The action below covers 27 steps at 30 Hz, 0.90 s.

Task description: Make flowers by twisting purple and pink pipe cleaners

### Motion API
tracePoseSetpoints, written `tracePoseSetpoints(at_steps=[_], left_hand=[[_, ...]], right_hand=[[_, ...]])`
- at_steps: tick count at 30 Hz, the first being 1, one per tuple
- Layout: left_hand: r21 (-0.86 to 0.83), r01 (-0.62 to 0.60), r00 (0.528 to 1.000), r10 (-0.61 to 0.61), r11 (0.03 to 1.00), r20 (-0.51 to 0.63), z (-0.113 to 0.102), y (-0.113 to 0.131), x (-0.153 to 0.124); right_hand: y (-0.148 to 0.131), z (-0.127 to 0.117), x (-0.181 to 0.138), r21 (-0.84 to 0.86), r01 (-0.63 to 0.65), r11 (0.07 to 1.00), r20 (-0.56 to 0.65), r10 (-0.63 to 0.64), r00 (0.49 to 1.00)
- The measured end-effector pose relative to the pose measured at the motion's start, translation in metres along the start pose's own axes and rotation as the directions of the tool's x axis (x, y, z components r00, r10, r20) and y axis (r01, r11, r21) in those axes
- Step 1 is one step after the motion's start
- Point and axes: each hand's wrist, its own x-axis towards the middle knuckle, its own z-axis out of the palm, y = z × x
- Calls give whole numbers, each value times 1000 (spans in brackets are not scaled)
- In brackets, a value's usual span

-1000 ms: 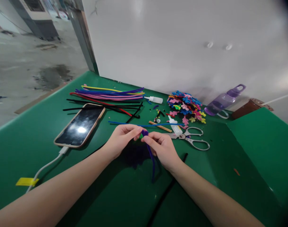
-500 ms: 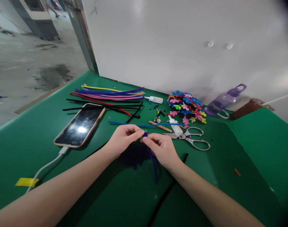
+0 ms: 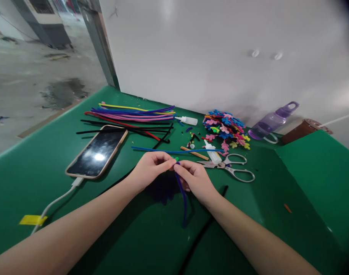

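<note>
My left hand [image 3: 150,167] and my right hand [image 3: 196,179] meet above the green table [image 3: 34,175], fingertips pinched together on a dark purple pipe cleaner [image 3: 182,194]. Its top end sits between both thumbs and forefingers, with a small green piece beside it. The rest of the pipe cleaner hangs down toward me between my wrists. Both hands are closed in a pinch.
A phone [image 3: 97,151] on a white cable lies at left. Behind it is a bundle of coloured pipe cleaners [image 3: 134,113]. A blue pipe cleaner [image 3: 163,151], a wooden stick, two small glue bottles [image 3: 188,120], scissors [image 3: 233,170], a heap of small pipe-cleaner flowers [image 3: 225,130], a purple bottle [image 3: 270,123] and a brown cup lie beyond.
My fingertips have closed tighter over the purple coil at the top, hiding it. The hanging tail has shifted slightly. Arms stay in place.
</note>
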Motion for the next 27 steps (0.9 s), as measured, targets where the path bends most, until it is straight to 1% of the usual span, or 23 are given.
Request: tracePoseSetpoints(at_steps=[2,4,6,7,9,12,14,19,23,27], left_hand=[[8,-7,1000,7,1000,-15,1,0,0],[-5,-21,999,21,1000,-40,1,0,0],[-20,-31,999,30,999,-44,1,0,0],[-24,-30,999,29,999,-22,2,0,0],[-16,-18,997,19,1000,69,2,0,-2],[43,-34,979,25,998,200,4,0,-5],[93,-63,972,40,994,230,5,1,-7],[123,-77,972,46,989,231,4,2,-7],[43,-41,969,29,998,246,2,1,-5],[-39,3,980,4,999,197,1,-2,-3]], right_hand=[[-1,0,0,-5,15,1000,-19,-15,1000],[-1,0,0,-4,56,998,-56,-56,997],[0,0,1,51,97,994,-96,-92,991],[1,0,2,89,114,989,-113,-104,988],[3,0,4,151,135,979,-139,-114,984],[6,0,5,189,140,972,-158,-111,981],[7,0,5,191,142,971,-153,-114,982],[5,0,5,200,147,969,-144,-120,982],[4,1,5,254,152,955,-161,-113,980],[2,2,6,292,163,942,-217,-101,971]])
